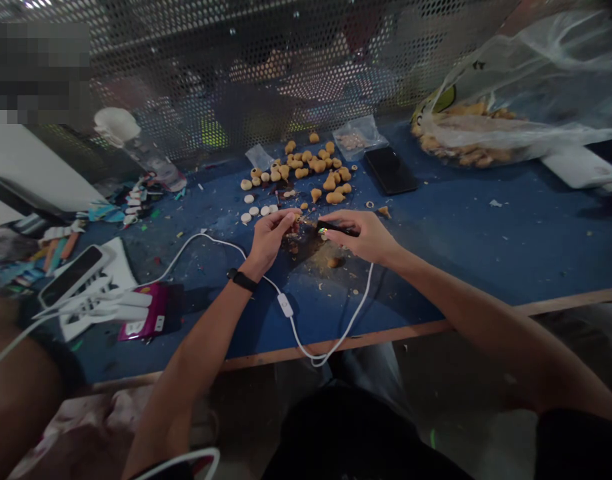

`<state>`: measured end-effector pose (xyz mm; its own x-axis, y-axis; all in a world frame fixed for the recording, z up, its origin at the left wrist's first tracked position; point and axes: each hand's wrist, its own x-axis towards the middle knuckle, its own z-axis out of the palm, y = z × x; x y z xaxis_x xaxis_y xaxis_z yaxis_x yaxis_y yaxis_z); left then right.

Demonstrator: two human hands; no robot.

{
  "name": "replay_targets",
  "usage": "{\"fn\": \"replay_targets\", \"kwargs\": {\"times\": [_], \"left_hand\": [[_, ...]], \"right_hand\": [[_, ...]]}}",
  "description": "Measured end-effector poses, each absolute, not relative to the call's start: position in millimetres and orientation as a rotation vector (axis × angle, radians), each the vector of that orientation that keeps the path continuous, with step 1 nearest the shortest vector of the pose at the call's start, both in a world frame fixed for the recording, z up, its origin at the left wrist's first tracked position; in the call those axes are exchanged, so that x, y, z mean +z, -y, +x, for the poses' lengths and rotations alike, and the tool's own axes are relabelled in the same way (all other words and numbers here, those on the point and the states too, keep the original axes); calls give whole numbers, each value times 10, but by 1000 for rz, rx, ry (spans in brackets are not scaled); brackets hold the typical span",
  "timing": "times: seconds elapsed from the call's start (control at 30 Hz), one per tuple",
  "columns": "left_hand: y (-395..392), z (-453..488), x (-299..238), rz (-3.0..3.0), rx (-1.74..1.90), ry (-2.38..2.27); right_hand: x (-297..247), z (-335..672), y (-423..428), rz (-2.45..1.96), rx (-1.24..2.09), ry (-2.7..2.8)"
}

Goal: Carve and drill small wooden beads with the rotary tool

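My left hand [271, 239] pinches a small tan bead [297, 218] between its fingertips. My right hand [359, 235] grips a black pen-shaped rotary tool [339, 229], whose tip meets the bead or lies very close to it. A thin white cable [286, 305] with an inline switch loops across the blue workbench [436, 227] towards the tool. Brown dust [303, 247] lies under both hands. Just beyond them lies a scattered heap of tan gourd-shaped wooden pieces [311, 170], with several white discs [253, 211] at its near left.
A black phone [390, 170] lies beyond my right hand, and a plastic bag of tan pieces [466, 130] stands at the back right. A perforated metal screen [306, 67] rises behind the bench. At the left are a white power strip [99, 307], a phone [73, 275] and colourful scraps.
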<state>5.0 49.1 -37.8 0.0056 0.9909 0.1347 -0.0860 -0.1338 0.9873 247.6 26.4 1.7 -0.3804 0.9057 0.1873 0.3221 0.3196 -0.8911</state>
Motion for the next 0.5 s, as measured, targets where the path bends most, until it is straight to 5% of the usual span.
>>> {"fn": "replay_targets", "kwargs": {"times": [0.5], "left_hand": [[-480, 51, -367, 1238, 1349, -1054]], "right_hand": [[5, 2473, -282, -1063, 1005, 1878]]}}
